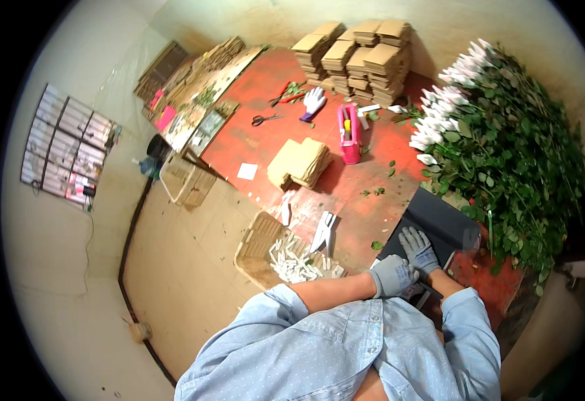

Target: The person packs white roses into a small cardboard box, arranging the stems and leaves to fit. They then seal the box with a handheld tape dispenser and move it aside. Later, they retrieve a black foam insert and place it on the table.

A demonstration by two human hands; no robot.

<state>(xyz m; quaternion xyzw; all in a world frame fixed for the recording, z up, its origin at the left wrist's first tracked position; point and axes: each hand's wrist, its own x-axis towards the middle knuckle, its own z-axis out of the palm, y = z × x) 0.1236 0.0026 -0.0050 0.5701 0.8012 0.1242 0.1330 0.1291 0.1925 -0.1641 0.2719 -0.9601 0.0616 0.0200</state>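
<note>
A black folder-like sheet (425, 215) with a bent-up far part lies on the red tabletop before me. My right hand (418, 249), in a grey work glove, rests flat on it with the fingers stretched out. My left hand (394, 275), gloved the same way, is curled at the sheet's near edge, touching my right wrist; whether its fingers hold something is hidden. Under and beside the hands, a partly covered object with white edges shows. A long bunch of rose stems (518, 150) with green leaves and white-covered heads (440, 118) lies beyond the sheet, at the right.
A plastic basket (245, 250) holding small white strips stands left of my hands. On the table are a white plier-like tool (324, 233), cardboard pieces (300, 163), a pink tape dispenser (348, 135), a white glove (314, 102), scissors (266, 119), red-handled shears (288, 97) and cardboard stacks (355, 60).
</note>
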